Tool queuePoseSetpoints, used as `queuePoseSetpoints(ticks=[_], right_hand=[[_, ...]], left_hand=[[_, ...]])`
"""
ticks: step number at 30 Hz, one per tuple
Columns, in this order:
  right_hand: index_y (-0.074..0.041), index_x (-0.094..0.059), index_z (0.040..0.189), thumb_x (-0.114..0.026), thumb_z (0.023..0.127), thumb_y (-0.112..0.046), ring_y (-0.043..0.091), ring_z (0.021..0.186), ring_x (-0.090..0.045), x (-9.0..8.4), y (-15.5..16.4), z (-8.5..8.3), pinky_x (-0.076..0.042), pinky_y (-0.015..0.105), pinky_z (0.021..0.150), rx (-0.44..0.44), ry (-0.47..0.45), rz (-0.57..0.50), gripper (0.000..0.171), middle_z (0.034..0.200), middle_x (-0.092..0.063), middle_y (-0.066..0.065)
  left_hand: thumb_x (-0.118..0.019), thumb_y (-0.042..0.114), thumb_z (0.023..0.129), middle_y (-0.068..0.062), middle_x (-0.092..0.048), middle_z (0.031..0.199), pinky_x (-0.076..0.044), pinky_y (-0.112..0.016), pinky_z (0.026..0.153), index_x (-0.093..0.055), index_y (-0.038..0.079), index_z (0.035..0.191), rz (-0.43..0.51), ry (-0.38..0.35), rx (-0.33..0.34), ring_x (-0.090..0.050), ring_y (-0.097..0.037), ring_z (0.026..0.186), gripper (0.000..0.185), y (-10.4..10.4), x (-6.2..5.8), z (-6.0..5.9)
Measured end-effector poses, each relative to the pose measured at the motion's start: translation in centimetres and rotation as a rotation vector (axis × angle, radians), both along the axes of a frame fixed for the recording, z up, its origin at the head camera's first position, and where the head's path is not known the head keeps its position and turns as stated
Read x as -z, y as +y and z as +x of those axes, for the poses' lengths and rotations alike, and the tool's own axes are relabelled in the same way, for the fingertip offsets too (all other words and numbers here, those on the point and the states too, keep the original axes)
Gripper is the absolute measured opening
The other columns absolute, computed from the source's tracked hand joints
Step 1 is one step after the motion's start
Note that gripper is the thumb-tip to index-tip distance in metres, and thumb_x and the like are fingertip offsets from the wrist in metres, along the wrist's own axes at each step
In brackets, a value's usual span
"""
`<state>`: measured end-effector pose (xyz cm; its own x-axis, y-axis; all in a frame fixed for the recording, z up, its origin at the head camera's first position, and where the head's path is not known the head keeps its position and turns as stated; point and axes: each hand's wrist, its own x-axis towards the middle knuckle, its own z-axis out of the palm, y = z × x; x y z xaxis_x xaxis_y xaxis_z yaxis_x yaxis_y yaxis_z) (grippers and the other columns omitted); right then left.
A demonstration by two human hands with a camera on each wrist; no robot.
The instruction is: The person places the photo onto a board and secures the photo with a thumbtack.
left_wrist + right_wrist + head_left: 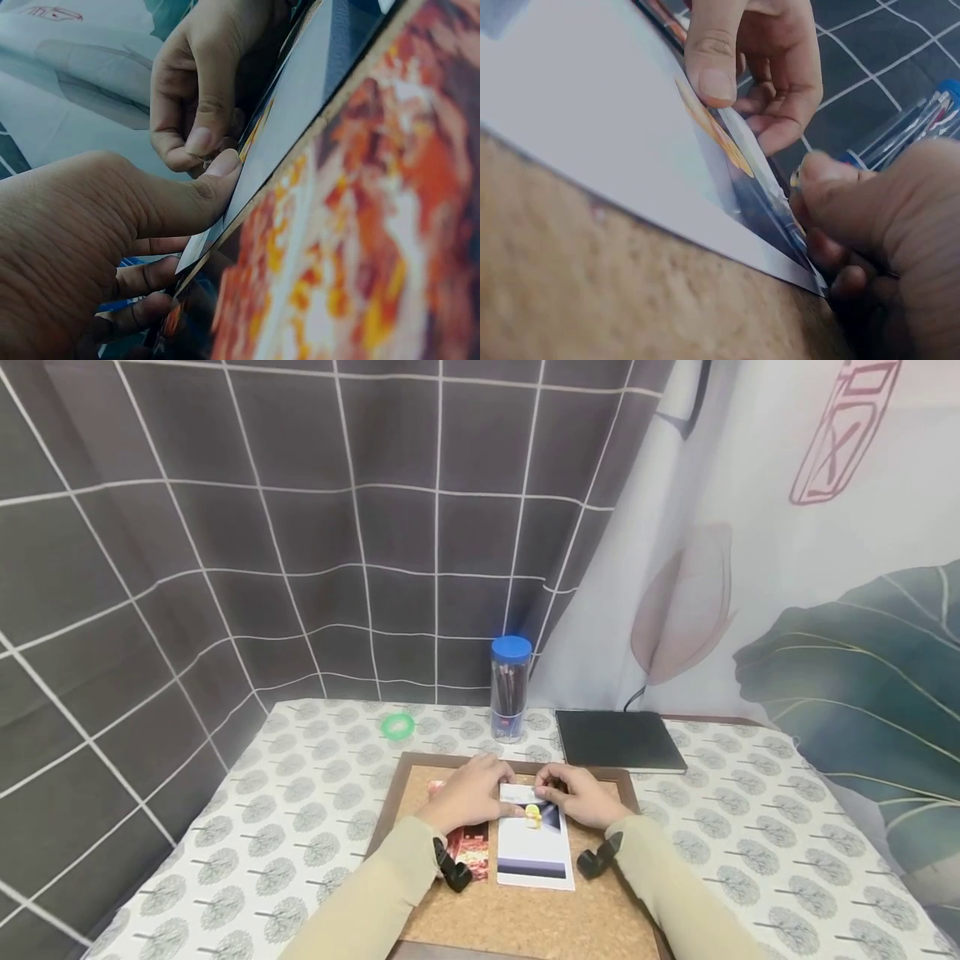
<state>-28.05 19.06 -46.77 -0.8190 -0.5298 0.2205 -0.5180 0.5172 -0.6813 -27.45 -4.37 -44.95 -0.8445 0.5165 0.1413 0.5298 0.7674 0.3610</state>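
A white-bordered photo card (528,847) with a yellow figure and a dark band lies on a cork board (450,914). My left hand (471,795) reaches over its upper left, and the thumb presses on the card near the yellow figure. The other left fingers bend at the far edge in the left wrist view. At the card's top right, my right hand (587,800) pinches a small pin-like thing (796,178) between thumb and fingers; its exact kind is mostly hidden. A red and orange picture (474,858) lies to the left, partly under my left hand and wrist.
Behind the board stands a clear tube of pencils (510,693) with a blue lid. A green ring (397,726) lies at the back left, a black notebook (621,739) at the back right. A tree-patterned cloth (300,814) covers the table; curtains hang behind.
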Motion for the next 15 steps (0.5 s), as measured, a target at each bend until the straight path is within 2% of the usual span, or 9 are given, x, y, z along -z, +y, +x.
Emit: queuePoseSetpoints(ticks=[7,15], right_hand=[[-0.018,-0.062,0.09,-0.063,0.093,-0.027,0.003,0.075,-0.052,-0.22,-0.11,0.09,-0.046,0.02,0.069,0.037,0.028,0.026,0.01,0.084,-0.059,-0.008],[-0.018,-0.062,0.09,-0.06,0.095,-0.024,0.002,0.075,-0.051,-0.14,-0.32,0.15,-0.045,0.02,0.067,0.035,0.028,0.061,0.008,0.087,-0.059,-0.007]], left_hand=[[-0.071,0.063,0.075,0.006,-0.058,0.116,-0.048,-0.037,0.095,-0.062,0.025,0.112,-0.01,-0.001,-0.003,-0.053,-0.016,0.112,0.054,0.17,-0.2,-0.09],[-0.071,0.061,0.075,0.006,-0.058,0.113,-0.047,-0.038,0.096,-0.063,0.024,0.112,0.01,-0.007,0.005,-0.054,-0.016,0.111,0.053,-0.03,-0.01,-0.15]])
